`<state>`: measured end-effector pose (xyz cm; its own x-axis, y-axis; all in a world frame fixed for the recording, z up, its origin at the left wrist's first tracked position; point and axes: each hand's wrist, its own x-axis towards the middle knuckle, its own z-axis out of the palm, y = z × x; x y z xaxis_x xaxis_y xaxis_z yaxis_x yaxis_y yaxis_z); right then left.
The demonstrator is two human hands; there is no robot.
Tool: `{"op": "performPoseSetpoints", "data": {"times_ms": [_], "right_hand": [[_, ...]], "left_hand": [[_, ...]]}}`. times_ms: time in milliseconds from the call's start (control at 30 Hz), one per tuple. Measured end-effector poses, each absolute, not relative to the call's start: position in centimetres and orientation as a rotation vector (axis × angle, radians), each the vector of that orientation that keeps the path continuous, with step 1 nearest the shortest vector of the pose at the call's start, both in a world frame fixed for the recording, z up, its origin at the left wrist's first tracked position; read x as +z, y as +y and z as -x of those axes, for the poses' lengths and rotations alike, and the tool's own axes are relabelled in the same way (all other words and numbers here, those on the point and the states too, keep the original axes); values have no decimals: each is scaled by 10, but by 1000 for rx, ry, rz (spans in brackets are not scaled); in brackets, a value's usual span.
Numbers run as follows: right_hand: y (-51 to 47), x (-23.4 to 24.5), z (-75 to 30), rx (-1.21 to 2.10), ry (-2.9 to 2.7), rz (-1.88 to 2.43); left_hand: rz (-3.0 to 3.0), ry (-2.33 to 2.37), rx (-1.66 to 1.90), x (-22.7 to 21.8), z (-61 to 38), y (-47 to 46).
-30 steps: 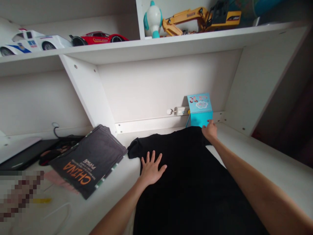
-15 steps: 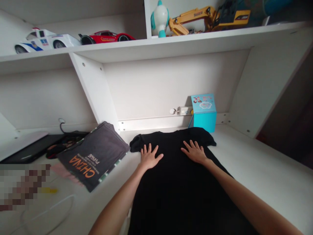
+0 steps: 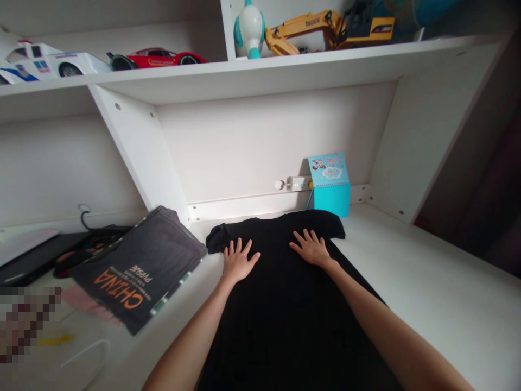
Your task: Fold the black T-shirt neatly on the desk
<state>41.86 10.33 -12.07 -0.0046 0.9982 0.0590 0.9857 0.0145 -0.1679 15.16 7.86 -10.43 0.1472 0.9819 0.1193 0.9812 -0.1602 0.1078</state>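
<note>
in the shelf above, the left compartment holds a white toy police car and a red toy sports car, both glossy; the right one holds a rounded white-and-teal toy beside a yellow toy excavator with a jointed arm. below, a black short-sleeved t-shirt lies spread on the smooth white bench, its matte fabric mostly flat, one sleeve bunched. the left hand and right hand rest palm-down on its upper part, fingers fanned wide. near that bunched sleeve lies a folded dark grey garment, soft-looking, with orange "china" lettering. a spiral-bound blue desk calendar stands just behind the other sleeve.
</note>
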Motion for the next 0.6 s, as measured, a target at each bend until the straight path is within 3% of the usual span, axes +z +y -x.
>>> {"op": "performPoseSetpoints", "data": {"times_ms": [600], "right_hand": [[104, -121, -421, 149, -2105, 2093]], "left_hand": [[-2355, 2029, 242, -108, -152, 81]]}}
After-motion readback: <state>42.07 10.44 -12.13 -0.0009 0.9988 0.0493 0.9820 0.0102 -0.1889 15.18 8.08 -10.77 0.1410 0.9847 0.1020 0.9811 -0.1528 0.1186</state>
